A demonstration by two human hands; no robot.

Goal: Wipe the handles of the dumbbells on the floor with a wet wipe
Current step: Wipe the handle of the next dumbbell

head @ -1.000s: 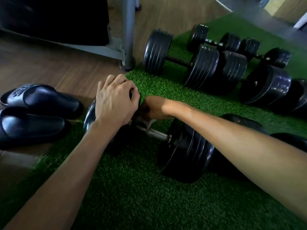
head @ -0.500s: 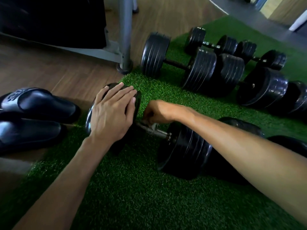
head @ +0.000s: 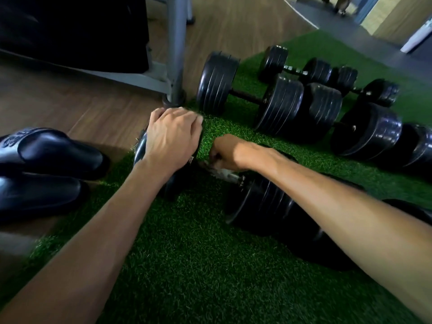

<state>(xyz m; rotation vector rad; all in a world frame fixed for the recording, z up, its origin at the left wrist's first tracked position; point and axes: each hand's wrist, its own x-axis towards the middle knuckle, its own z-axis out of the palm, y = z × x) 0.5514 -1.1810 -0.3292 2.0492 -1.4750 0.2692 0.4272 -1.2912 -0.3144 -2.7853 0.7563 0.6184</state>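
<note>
The nearest dumbbell (head: 264, 202) lies on the green turf mat (head: 187, 265) at the centre of the frame, its metal handle (head: 225, 173) running from centre toward the lower right. No container is in view. The left hand (head: 174, 139) lies over the dumbbell's left weight stack (head: 142, 148), fingers pressed together and curled over its top edge. The right hand (head: 225, 153) is closed in a fist around the handle close to that stack, with a pale scrap, probably the wet wipe (head: 219, 170), showing beneath the fist; how firmly the fingers clamp it cannot be told. Compared with 0.5 s ago, the left fingers, then laid flat and slightly spread over the plate, are now bunched and hooked over its far edge, while the right fist sits at much the same spot on the handle. The right forearm crosses over the dumbbell's right weight stack and hides part of it. In the upper right, 4 more dumbbells (head: 247, 94) lie on the mat, well apart from the hands. At the left edge, 2 black slides (head: 46, 164) rest on the wooden floor (head: 70, 104), just beside the mat. A grey metal post (head: 176, 50) stands at the upper centre, near the left hand.
</note>
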